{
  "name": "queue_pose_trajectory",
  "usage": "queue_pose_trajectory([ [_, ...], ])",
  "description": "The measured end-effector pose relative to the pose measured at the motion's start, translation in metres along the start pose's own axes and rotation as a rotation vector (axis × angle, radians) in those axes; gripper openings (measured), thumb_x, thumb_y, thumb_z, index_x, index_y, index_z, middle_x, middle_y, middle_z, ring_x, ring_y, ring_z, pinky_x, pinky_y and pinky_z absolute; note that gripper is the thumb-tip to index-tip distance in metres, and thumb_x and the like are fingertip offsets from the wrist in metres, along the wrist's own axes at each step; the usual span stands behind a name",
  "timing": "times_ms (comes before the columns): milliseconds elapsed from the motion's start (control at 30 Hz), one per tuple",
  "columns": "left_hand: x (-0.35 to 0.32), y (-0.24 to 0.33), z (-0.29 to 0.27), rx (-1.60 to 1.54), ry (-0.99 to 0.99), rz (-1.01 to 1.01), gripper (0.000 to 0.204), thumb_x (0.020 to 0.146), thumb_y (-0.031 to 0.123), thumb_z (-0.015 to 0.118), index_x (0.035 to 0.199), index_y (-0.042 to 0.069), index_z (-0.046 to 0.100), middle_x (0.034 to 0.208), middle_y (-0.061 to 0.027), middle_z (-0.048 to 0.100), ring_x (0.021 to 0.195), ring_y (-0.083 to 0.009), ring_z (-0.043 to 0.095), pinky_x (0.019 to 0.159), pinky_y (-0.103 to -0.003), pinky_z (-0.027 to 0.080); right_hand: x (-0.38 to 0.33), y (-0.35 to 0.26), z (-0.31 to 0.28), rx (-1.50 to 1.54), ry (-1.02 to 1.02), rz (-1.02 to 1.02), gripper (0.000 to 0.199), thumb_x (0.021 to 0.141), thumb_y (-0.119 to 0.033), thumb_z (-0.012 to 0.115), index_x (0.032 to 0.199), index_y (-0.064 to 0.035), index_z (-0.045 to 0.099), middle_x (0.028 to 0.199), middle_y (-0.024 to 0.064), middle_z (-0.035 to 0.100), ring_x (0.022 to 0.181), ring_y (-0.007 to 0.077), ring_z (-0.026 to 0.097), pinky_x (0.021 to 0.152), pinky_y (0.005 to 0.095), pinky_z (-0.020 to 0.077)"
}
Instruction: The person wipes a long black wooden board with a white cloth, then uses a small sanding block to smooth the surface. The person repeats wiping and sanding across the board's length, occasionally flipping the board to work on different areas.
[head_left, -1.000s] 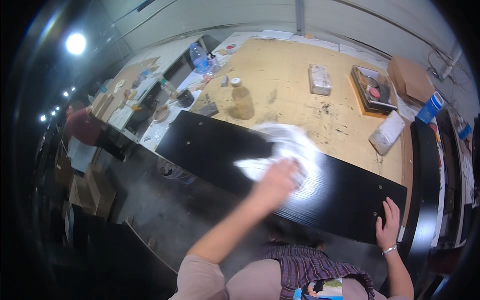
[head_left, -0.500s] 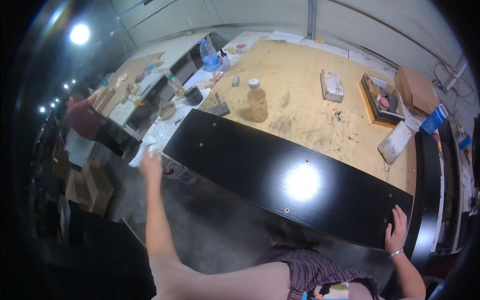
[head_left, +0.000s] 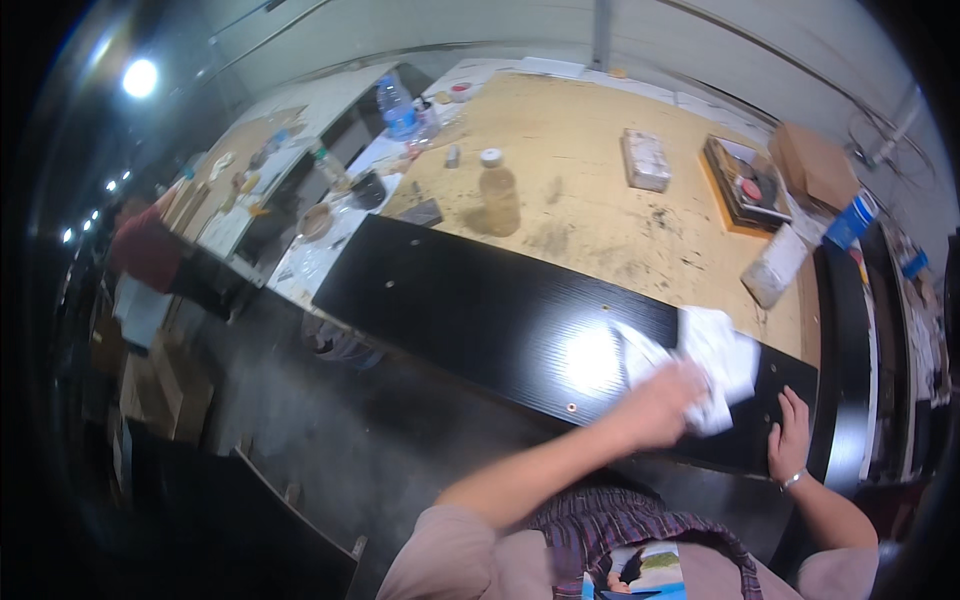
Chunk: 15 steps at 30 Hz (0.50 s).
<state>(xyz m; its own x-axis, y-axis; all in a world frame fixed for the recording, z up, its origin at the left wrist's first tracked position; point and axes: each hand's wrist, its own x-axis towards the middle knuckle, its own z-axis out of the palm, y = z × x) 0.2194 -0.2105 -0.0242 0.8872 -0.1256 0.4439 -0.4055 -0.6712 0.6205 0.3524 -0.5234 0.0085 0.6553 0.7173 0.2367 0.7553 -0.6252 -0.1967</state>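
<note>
A long glossy black board with several small holes lies slantwise along the near edge of the workbench. My left hand, smeared by motion, is closed on a white cloth over the right part of the board. Part of the cloth flares out, blurred, beside the bright reflection. At the board's right end my right hand rests flat with its fingers stretched out, holding nothing. A bracelet sits on that wrist.
Behind the board stand a bottle of yellowish liquid, two stained white blocks and an open box of odds and ends. A dark cup and a water bottle are at the left. A person in red is at another bench.
My left hand has swept the white cloth from beyond the board's left end across to its right part. My right hand stays at the right end. The view has shifted slightly.
</note>
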Motion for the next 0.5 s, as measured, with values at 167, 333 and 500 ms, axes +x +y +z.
queue_pose_trajectory([
  [167, -0.004, 0.068, -0.034, -0.514, -0.38, -0.082, 0.034, 0.086, 0.017, 0.073, 0.117, 0.007, 0.068, 0.111, -0.0136, 0.071, 0.104, -0.0356, 0.068, 0.091, -0.043, 0.054, 0.007, -0.005, 0.002, 0.028, 0.052, 0.016, 0.053, 0.078, 0.001, 0.057, 0.131, 0.0025, 0.057, 0.142, 0.019, 0.054, 0.129, 0.0405, 0.052, 0.112, 0.0464, 0.0413],
  [333, 0.01, -0.037, -0.105, 0.44, 0.101, -0.33, 0.034, 0.081, 0.014, 0.075, 0.111, 0.002, 0.066, 0.123, -0.0199, 0.067, 0.114, -0.0347, 0.064, 0.098, -0.041, 0.051, 0.009, -0.004, -0.002, 0.052, 0.089, 0.019, 0.05, 0.077, -0.002, 0.062, 0.127, 0.0021, 0.06, 0.14, 0.0181, 0.056, 0.128, 0.0397, 0.053, 0.11, 0.0466, 0.0432],
  [500, 0.042, 0.066, 0.037, -0.031, -0.114, 0.156, 0.031, 0.077, 0.012, 0.075, 0.105, 0.003, 0.065, 0.116, -0.0201, 0.068, 0.108, -0.0373, 0.064, 0.096, -0.043, 0.051, 0.005, 0.009, 0.001, 0.007, 0.089, -0.016, 0.049, 0.077, -0.004, 0.063, 0.126, 0.0013, 0.06, 0.139, 0.0174, 0.057, 0.128, 0.0369, 0.054, 0.109, 0.0463, 0.0439],
])
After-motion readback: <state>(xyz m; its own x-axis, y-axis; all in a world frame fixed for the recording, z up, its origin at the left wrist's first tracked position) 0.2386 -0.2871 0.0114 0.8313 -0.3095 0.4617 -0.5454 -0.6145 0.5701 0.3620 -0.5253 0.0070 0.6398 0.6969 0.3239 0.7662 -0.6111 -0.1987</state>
